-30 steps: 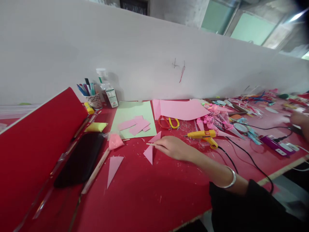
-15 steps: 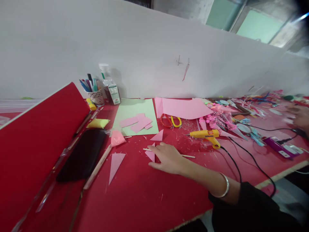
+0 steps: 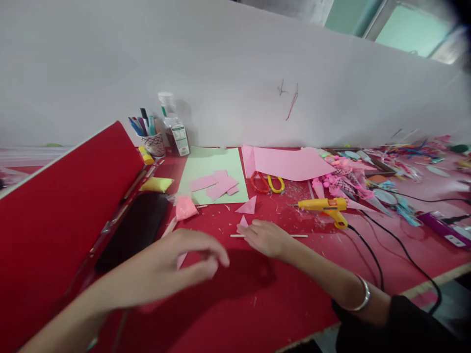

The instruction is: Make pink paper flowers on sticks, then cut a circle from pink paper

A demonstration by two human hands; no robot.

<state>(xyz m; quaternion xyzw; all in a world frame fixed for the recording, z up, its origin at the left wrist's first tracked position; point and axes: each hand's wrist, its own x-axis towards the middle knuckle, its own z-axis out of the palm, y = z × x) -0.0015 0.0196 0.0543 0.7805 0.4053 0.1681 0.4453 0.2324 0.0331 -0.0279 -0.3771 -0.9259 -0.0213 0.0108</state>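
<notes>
My right hand (image 3: 268,238) rests low over the red table, its fingers together on a small pink paper piece (image 3: 243,223) that they partly cover. A thin pale stick (image 3: 300,236) passes under this hand, both ends showing. Just behind lies a pink paper triangle (image 3: 247,206). My left hand (image 3: 176,269) hovers over the table at the left, fingers curved and thumb apart, holding nothing. Under it, another pink paper piece (image 3: 181,260) is mostly hidden.
Behind are a green sheet (image 3: 215,159) with pink cutouts, scissors (image 3: 275,184) and pink paper (image 3: 290,164). A yellow glue gun (image 3: 322,205) with a cord lies right. A dark phone (image 3: 132,230), a pink clay packet (image 3: 185,207) and a pen cup (image 3: 152,144) stand left.
My left hand has come into view from the lower left. My right hand's fingers have drawn closer together over the pink piece, and the stick now lies level. The view has shifted slightly.
</notes>
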